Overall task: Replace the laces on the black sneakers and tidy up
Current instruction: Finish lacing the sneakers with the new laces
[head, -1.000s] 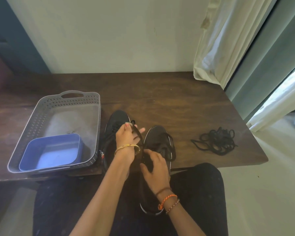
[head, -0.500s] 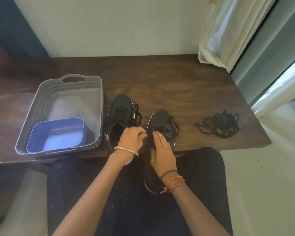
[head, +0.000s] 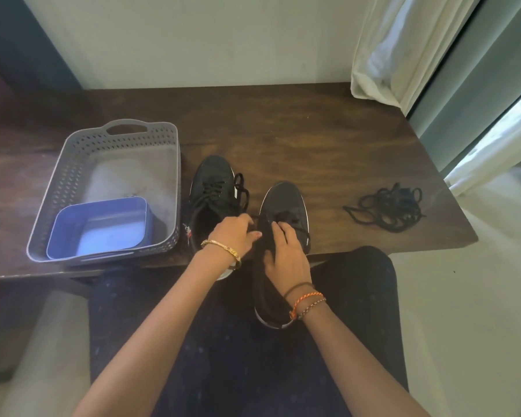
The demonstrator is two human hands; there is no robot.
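Black lace runs under the curled fingers of the right hand, which lies over the tongue and opening of the right sneaker; whether the fingertips actually pinch the lace cannot be told. The left hand sits just beside it, fingers bent in toward the same sneaker's inner edge and seemingly gripping lace or upper there, though the contact is hidden in the dark fabric. That sneaker lies toe-away, its heel hanging past the near edge of the wooden table over the person's lap. Just left of it stands the left sneaker, already laced, with a bow loop drooping over its right side. Left of that sneaker, touching or nearly so, sits a grey perforated basket, with a blue plastic tub in its near corner. Well to the right of the right sneaker, a tangle of loose black laces lies on the table.
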